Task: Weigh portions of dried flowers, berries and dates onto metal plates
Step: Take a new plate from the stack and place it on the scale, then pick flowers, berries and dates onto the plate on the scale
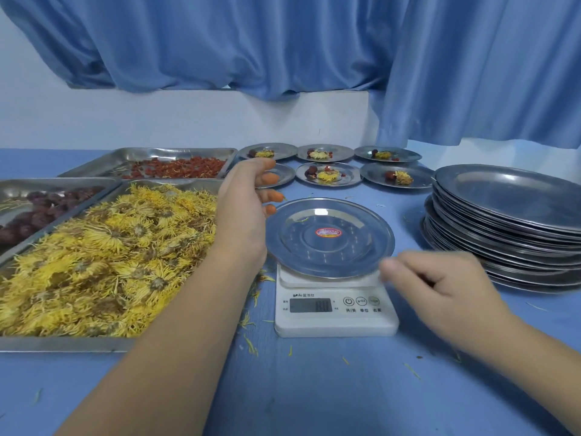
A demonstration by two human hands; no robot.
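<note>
Two bare hands flank the scale [336, 306], a small white one on the blue table [314, 388]. An empty metal plate [330, 247] with a red sticker [328, 232] at its centre sits on the scale's platform. The digits on the display cannot be read.

The left hand [248, 209] is raised just left of the scale, level with the plate's left rim, its forearm coming up from the lower left. Its fingers [270, 177] are loosely curved and spread apart, tips pointing toward the plate, with nothing seen in them. The right hand [440, 284] is blurred and sits low at the scale's right front corner, knuckles up, fingers curled in. One fingertip lies at the plate's near right rim, but whether it pinches the rim cannot be told.

Left of the scale, yellow dried flowers [103, 262] fill the flower tray [63, 344]. Dark dates [37, 212] lie farther left and back, and red berries [179, 168] behind those. Behind the scale stand six filled plates [328, 174], one partly hidden by the left hand. Right of the scale rises a stack of empty plates [509, 221].
</note>
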